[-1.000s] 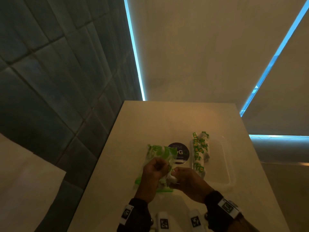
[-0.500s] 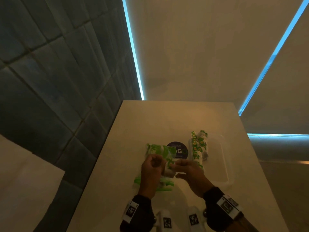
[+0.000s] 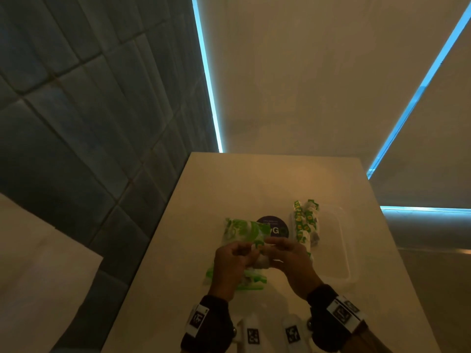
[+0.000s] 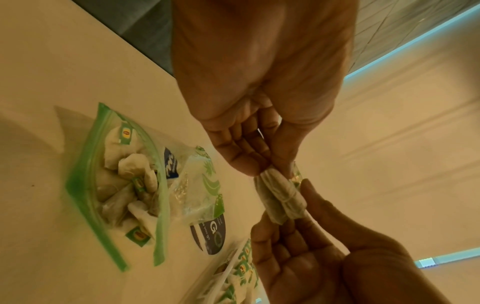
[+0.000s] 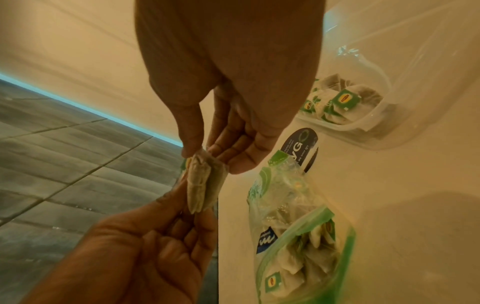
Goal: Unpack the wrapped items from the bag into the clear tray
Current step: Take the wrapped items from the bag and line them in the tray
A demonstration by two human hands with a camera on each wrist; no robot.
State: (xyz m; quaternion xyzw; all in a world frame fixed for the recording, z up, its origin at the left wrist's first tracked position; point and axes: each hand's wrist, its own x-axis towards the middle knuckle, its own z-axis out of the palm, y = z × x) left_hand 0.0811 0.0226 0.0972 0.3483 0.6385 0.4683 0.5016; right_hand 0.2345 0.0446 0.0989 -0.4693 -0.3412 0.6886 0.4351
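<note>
Since half second ago, both hands risen slightly, tea bag [image 4: 281, 197] now stretched between them above bag [image 3: 235, 253]. Left hand [image 3: 230, 263] pinches one end, right hand [image 3: 290, 258] pinches other; long axis runs hand to hand, across table [image 3: 254, 179]. Zip bag lies flat, open mouth toward person, more tea bags inside. Clear tray [image 3: 341, 250] at right holds row of wrapped items [image 3: 304, 222]

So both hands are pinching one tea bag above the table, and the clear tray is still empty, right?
Not empty. The right wrist view shows the clear tray already holding several green-tagged tea bags. The rest stands: left hand and right hand both pinch one tea bag.
</note>
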